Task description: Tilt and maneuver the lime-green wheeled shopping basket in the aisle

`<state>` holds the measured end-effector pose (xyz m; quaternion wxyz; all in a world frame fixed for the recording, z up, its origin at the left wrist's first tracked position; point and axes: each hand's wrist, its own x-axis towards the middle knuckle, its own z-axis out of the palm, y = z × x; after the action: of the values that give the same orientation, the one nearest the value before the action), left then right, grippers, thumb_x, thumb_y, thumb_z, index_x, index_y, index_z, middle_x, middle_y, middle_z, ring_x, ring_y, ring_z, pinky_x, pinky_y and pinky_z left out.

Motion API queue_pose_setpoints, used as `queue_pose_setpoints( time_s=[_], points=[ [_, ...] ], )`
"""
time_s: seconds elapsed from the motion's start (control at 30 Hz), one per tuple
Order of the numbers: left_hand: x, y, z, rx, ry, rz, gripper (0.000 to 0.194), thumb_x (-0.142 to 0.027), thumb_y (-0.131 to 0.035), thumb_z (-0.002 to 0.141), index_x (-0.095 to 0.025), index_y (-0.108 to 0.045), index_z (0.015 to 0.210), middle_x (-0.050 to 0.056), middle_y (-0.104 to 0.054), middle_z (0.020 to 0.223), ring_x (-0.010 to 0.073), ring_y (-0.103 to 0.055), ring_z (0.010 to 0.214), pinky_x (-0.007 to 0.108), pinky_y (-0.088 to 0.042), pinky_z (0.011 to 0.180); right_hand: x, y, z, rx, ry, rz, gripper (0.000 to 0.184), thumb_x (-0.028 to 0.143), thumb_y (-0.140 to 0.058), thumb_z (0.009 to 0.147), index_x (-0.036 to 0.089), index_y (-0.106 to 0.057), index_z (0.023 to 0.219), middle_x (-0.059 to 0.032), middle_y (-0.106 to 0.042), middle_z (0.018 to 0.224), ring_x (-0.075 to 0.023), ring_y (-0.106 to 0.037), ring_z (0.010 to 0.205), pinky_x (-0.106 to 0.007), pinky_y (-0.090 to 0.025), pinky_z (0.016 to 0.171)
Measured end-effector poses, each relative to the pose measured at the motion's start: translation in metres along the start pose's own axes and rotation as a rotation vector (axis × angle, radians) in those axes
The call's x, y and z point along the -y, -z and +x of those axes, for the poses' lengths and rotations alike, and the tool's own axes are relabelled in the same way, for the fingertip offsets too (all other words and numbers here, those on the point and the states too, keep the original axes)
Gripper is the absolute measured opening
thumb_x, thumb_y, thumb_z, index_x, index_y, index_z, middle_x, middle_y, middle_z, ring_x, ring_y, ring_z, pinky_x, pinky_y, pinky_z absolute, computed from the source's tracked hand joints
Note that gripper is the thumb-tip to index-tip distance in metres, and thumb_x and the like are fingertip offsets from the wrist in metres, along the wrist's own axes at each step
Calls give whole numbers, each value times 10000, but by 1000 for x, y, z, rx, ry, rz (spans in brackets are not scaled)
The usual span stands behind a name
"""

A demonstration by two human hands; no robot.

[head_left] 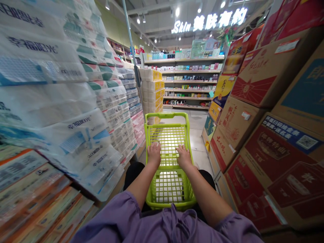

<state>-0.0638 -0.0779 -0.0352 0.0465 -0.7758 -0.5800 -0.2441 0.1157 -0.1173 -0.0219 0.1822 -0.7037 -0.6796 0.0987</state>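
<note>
A lime-green plastic shopping basket (pixel 168 167) with lattice walls stands directly before me, between my knees. Its handle bar (pixel 167 115) points away from me. My left hand (pixel 154 154) rests on the left part of the lattice, fingers stretched forward and slightly bent. On the right part of the same lattice lies my right hand (pixel 184 156), its fingers apart. No item shows in either hand. Through the lattice holes I see pale floor; no goods are visible in the basket.
Tall stacks of wrapped tissue packs (pixel 83 125) line the left side. Cardboard cartons (pixel 249 77) are piled along the right. A pale floor aisle (pixel 199 135) runs between them toward shelves (pixel 189 71) of small products. A thin metal pole (pixel 131 44) rises left of the basket.
</note>
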Motion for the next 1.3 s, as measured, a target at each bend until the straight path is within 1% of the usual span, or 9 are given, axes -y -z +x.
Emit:
queue_pose_setpoints(
  time_s=[0.2,0.4,0.53,0.63,0.77,0.93,1.0,1.13,1.3],
  points=[
    [1,-5,-2,57,-256,-86,577,3,-370,816,-234,-489,1329,68,-519,1385,236,-307,1393,502,-314,1119,1,0,0,4,-8,-13,712,-68,-425,706,204,-494,1360,-61,-301,1546,-235,-160,1456,-457,-149,1168],
    [2,1,2,27,-133,-45,536,-42,-464,793,-159,-506,1315,134,-476,1410,290,-318,1379,501,-296,1131,0,0,0,17,-5,-11,718,-57,-430,707,200,-478,1375,-54,-285,1553,-240,-151,1457,-449,-141,1173],
    [1,4,3,-6,-57,-74,493,12,-376,803,-172,-589,1206,119,-550,1320,259,-420,1307,456,-379,1083,0,-1,0,5,2,-21,706,-50,-436,711,194,-483,1371,-62,-290,1551,-247,-154,1456,-449,-144,1170],
    [0,3,4,-73,38,-124,538,5,-369,810,-161,-524,1298,133,-465,1414,256,-409,1328,440,-383,1086,-1,-1,0,0,12,-21,711,-53,-443,704,196,-486,1370,-62,-297,1548,-241,-165,1454,-438,-150,1169],
    [-6,2,1,74,-260,-212,517,-66,-414,843,-252,-524,1313,74,-488,1417,219,-456,1295,410,-395,1079,-1,-2,0,-10,17,-17,690,-42,-452,716,185,-490,1367,-77,-313,1539,-257,-182,1448,-456,-156,1164],
    [-14,4,-7,39,-122,-93,439,-123,-447,865,-272,-553,1264,90,-554,1329,334,-397,1319,652,-240,1083,-2,-4,0,-25,24,-21,663,-34,-457,728,189,-505,1351,-74,-323,1535,-258,-190,1446,-457,-161,1162],
    [-15,4,-11,78,-168,-69,430,-178,-513,854,-281,-531,1272,83,-492,1394,371,-319,1359,703,-180,1070,-3,-5,0,-30,24,-25,662,-36,-457,726,192,-508,1345,-73,-330,1532,-253,-195,1445,-454,-166,1159],
    [-12,3,-9,113,-294,-120,357,-147,-456,891,-263,-542,1218,64,-491,1379,260,-387,1320,537,-284,1105,-3,-6,0,-46,25,-30,665,-41,-458,719,197,-514,1337,-73,-337,1529,-245,-205,1442,-451,-170,1157],
    [-1,-3,2,-64,-45,-115,410,-49,-400,873,-195,-546,1227,116,-527,1330,244,-440,1275,444,-360,1073,-4,-5,0,-36,33,-28,678,-45,-458,709,207,-517,1336,-70,-333,1531,-242,-212,1440,-450,-175,1157]
  ],
)
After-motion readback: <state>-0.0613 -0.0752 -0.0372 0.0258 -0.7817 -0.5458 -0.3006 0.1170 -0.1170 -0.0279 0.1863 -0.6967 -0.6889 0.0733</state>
